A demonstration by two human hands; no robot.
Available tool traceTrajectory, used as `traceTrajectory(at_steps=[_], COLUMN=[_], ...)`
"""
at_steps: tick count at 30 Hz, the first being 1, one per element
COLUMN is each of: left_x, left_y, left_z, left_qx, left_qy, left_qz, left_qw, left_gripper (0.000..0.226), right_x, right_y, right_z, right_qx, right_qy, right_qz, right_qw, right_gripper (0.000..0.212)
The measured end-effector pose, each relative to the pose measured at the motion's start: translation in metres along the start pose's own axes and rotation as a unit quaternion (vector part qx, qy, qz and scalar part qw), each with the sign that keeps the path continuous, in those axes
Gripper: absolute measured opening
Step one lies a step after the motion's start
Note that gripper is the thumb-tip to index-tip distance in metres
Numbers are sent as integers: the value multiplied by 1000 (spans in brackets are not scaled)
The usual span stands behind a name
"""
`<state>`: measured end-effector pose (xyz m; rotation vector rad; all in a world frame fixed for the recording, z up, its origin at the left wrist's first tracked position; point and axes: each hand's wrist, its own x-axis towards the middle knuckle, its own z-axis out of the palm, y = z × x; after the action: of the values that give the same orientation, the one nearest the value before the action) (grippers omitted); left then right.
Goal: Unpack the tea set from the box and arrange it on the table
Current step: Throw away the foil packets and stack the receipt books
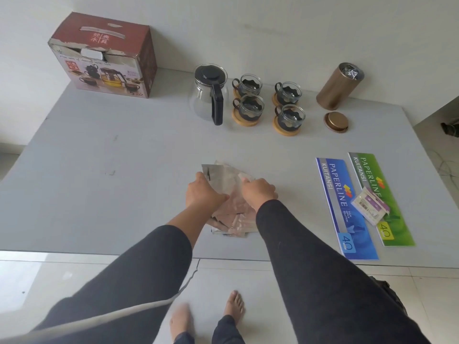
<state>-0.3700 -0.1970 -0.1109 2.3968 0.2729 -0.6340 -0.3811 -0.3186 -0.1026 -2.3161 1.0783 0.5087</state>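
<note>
Hands work near the front edge of the worktop (99, 150): the left hand (205, 192) and the right hand (258, 191) both grip a fanned bundle of silvery foil packets (226, 180) lying on the surface. Fingers curl over the packets' far ends, though the fingertips are hidden behind the knuckles, so how many packets each hand holds cannot be told. The lower part of the bundle is covered by the forearms.

Toward the right front corner lie a blue receipt book (345, 207) and a green receipt book (387, 219) side by side, with a small white packet (370, 206) resting across both.

Along the far edge the tea set appears already unpacked: a glass teapot (208, 95) with a black lid and handle, and just beside it four glass cups (268, 103) on wooden coasters, in two pairs. Further right stands an open gold canister (339, 86), something crinkled and foil-like inside, its lid (335, 122) lying apart in front. At the far left corner sits the tea set box (104, 58), torn open at its upper front; white packing shows inside, and whether anything else remains in there cannot be seen.

The unpacking looks done; the step in hand seems to be tidying the packets. Next would likely be squaring them up and placing them near or in the canister, which calls for a firm hold, since foil slides.
</note>
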Motion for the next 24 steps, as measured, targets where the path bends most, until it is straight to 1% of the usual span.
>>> traceTrajectory(at_steps=[3,5,8,11,13,16,18,19,20,22,24], left_x=[0,2,9,11,12,15,16,15,16,15,13], left_y=[1,-2,-10,-16,-18,-21,-22,-22,-22,-22,-20], left_z=[2,1,-2,-4,-5,-5,-5,-5,-4,-3,-2], left_qx=[-38,-85,-158,-224,-215,-185,-171,-164,-156,-138,-124], left_qy=[-19,-47,-97,-140,-150,-135,-110,-99,-92,-82,-70], left_qz=[-16,-50,-84,-78,-56,-39,-34,-30,-29,-29,-33], left_qw=[999,994,979,961,963,973,979,981,983,987,989], left_gripper=[69,72,69,53,43,32,17,11,10,17,16], right_x=[-3,-1,2,4,4,4,4,6,7,11,14], right_y=[0,2,2,5,10,13,9,6,4,1,-1], right_z=[4,6,10,12,8,3,2,4,5,8,11], right_qx=[-7,19,50,59,68,77,46,30,10,-41,-70], right_qy=[-23,-35,-37,-46,-71,-93,-94,-94,-93,-76,-44], right_qz=[-6,-2,-8,-19,-42,-90,-103,-104,-105,-113,-121], right_qw=[1000,999,998,997,994,989,989,990,990,990,989], right_gripper=[58,65,72,80,85,105,113,113,111,97,83])
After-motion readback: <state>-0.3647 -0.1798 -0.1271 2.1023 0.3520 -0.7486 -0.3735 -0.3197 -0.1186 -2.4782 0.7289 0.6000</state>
